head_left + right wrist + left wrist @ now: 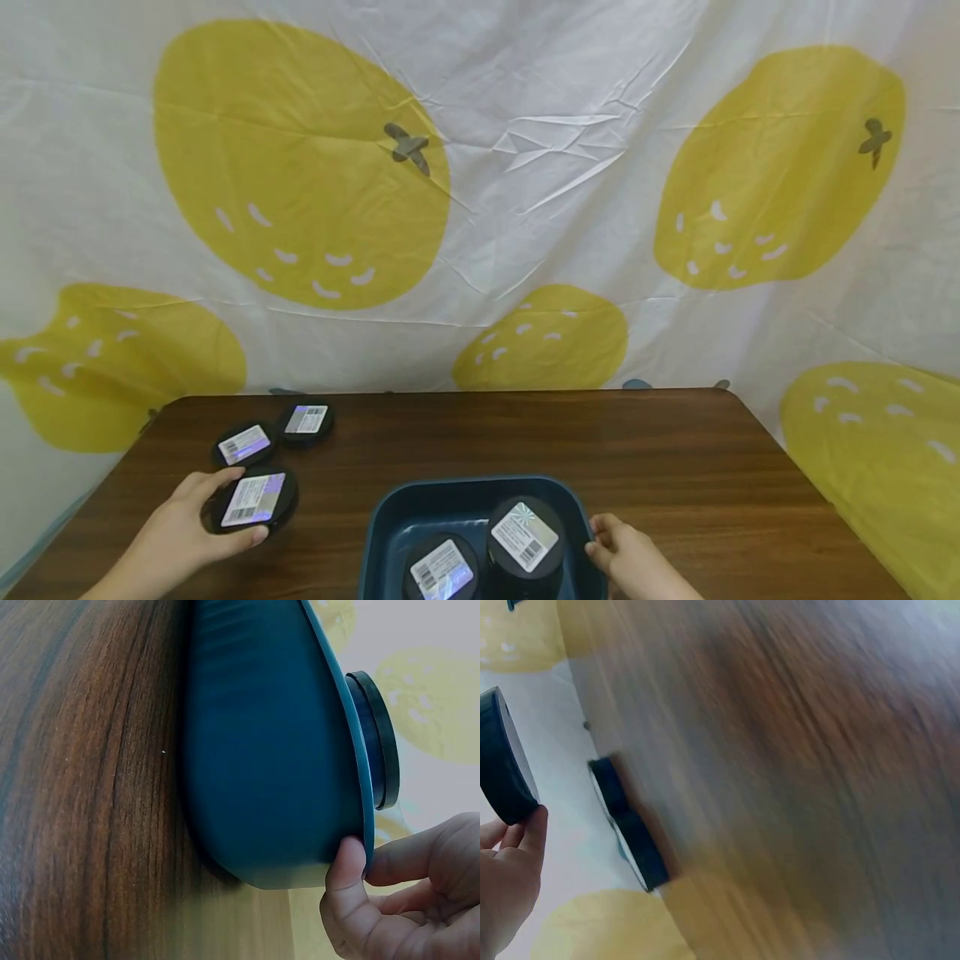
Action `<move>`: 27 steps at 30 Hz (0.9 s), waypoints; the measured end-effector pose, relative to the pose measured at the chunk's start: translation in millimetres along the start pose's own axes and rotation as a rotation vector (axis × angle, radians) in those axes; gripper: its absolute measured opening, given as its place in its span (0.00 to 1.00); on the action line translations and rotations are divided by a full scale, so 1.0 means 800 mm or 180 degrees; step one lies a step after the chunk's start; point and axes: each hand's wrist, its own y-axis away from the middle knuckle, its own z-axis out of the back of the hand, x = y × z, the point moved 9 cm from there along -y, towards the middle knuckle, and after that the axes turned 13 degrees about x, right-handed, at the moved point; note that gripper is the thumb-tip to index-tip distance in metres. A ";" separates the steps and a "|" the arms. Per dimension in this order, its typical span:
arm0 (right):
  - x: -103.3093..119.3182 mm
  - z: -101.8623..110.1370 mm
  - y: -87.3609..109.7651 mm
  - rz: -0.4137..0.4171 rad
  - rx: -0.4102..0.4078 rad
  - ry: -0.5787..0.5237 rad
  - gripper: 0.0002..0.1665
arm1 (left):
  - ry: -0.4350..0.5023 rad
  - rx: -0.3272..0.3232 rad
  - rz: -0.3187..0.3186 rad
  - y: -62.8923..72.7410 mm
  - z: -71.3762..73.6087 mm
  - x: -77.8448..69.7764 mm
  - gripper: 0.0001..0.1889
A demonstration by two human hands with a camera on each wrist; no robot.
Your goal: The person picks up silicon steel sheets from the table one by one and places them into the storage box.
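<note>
In the head view, the person's left hand [176, 529] had its grip clamped, thumb and finger, on opposite edges of a round black tub [253, 502] with a barcode label, over the left of the wooden bench [712, 458]. Just behind it sat a second tub [243, 444] and a third tub [306, 422], close together. Well apart, at the near middle, stood the dark blue tray [480, 481], holding a squat canister [442, 571] and a taller jar [525, 537], while the right hand [630, 554] was at the tray's right rim. In the left wrist view, the held tub seemed lifted off the bench, its wall looking smooth; I thought it could slip if those fingertips loosened, or knock its two neighbours if it swung backwards. In the right wrist view, the right hand's grip was pinched together on the tray's rim, with one black lid [382, 742] poking above the wall; a hard tug there, I judged, could skew the tray and topple the jar.
</note>
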 end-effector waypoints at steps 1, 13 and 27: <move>0.000 -0.001 0.000 0.0002 0.0016 -0.0023 0.15 | 0.0019 0.0017 -0.0015 0.000 -0.001 -0.005 0.44; -0.001 0.000 -0.001 -0.0036 0.0041 -0.0017 0.18 | 0.0227 0.0058 -0.0237 0.002 -0.006 -0.057 0.41; -0.002 0.002 -0.003 -0.0011 0.0009 0.0078 0.17 | 0.0279 0.0122 -0.0508 -0.009 -0.014 -0.112 0.42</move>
